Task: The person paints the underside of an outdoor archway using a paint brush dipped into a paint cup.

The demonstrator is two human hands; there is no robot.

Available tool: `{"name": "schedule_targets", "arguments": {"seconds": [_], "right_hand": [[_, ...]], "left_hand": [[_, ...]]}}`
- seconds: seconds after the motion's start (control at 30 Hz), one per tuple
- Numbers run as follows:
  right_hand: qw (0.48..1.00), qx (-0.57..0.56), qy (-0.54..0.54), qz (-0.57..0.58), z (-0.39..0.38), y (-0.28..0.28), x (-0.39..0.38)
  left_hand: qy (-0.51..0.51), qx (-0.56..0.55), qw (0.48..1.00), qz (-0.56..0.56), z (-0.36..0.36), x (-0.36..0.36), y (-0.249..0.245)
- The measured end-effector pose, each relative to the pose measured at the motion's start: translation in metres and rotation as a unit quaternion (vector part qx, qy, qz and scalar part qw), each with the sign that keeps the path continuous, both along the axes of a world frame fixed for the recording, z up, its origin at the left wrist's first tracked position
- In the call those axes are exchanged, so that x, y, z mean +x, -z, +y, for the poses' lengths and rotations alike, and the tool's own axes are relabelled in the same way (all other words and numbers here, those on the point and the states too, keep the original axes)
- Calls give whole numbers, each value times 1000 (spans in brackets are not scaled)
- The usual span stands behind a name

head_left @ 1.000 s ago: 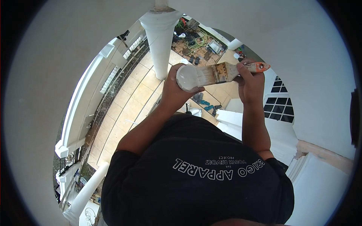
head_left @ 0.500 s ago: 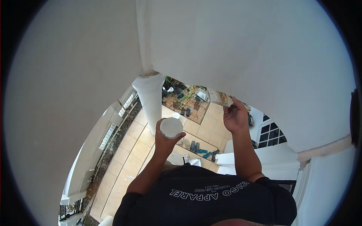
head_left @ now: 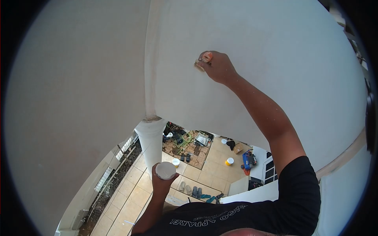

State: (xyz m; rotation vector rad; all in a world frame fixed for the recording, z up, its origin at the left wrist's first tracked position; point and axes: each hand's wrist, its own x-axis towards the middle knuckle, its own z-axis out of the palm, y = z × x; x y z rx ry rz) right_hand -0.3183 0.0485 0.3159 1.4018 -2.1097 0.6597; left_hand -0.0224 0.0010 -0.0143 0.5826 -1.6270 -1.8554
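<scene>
My right hand [head_left: 221, 67] is raised against the broad white painted surface [head_left: 252, 43], closed around a paintbrush [head_left: 207, 57]. The brush's orange handle end faces me, and its pale bristle end [head_left: 200, 66] lies right at the surface; the rest is hidden by my fingers. Lower down, my left hand [head_left: 159, 184] grips a round tub [head_left: 165, 170] from the side, thumb on its right edge. Whitish material shows across the tub's round top. A vertical seam [head_left: 150, 59] runs down the white surface to the left of my right hand.
A white column [head_left: 151, 137] rises from the tiled floor [head_left: 189, 173] far below. Sandals [head_left: 195, 192], a yellow-and-white bucket [head_left: 229, 161], a blue machine [head_left: 249, 160] and a coiled hose [head_left: 185, 141] lie down there. A railing wall [head_left: 103, 179] runs along the left.
My right hand has moved up and left with the brush, from low near the surface's bottom edge to high on it. The left hand with the tub now appears lower in view.
</scene>
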Motion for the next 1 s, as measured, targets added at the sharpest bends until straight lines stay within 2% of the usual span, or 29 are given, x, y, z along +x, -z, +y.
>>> {"name": "schedule_targets", "arguments": {"seconds": [0.07,0.13,0.2,0.23,0.3,0.33,0.37,0.4,0.47,0.53,0.6,0.63,0.7,0.73,0.77,0.8,0.87,0.9,0.93,0.97,1.0], "right_hand": [[988,29,114,102,-19,-61,-18],[974,-45,98,198,-26,-131,-8],[933,-67,87,343,-22,-176,16],[933,-63,89,342,-26,-171,11],[864,34,155,477,-33,-141,-7],[868,55,30,493,-29,-103,-19],[843,139,16,519,-27,-59,-26],[823,170,-36,540,-27,-9,-29],[849,251,-132,447,-16,90,-22],[876,317,-143,334,-9,130,-3],[941,272,-68,189,-16,102,-4],[962,220,-30,159,-26,64,-5],[978,43,9,202,-34,-28,-6],[968,-14,27,247,-35,-71,-9],[969,-50,93,224,-35,-102,-11],[934,-21,115,338,-32,-129,3],[913,-40,152,378,-36,-113,-4],[906,-11,78,416,-39,-88,-10],[893,17,4,450,-41,-48,-14],[879,102,6,466,-40,1,-16],[861,143,-52,486,-37,55,-21]], "left_hand": [[-5,-17,1000,-5,-6,-1,0],[-6,-45,999,-28,-11,0,-1],[-17,-49,998,-36,-13,0,6],[-19,-24,999,-30,-15,1,11],[-20,9,999,-24,-19,3,15],[-16,12,999,-27,-21,4,13],[-18,4,999,-38,-23,5,10],[-21,-5,999,-48,-24,7,9],[-26,9,999,-25,-26,8,14],[-37,28,999,-14,-31,6,10],[-50,16,999,-8,-34,6,12],[-47,15,999,-17,-35,6,9],[-36,15,999,-30,-33,6,8],[-38,8,999,-34,-32,6,8],[-41,1,998,-38,-32,6,10],[-40,4,998,-39,-30,7,11],[-53,19,998,-37,-27,10,13],[-53,23,998,-39,-26,12,13],[-48,27,998,-41,-25,14,13],[-44,29,998,-44,-24,16,13],[-45,28,998,-45,-24,17,15]]}}
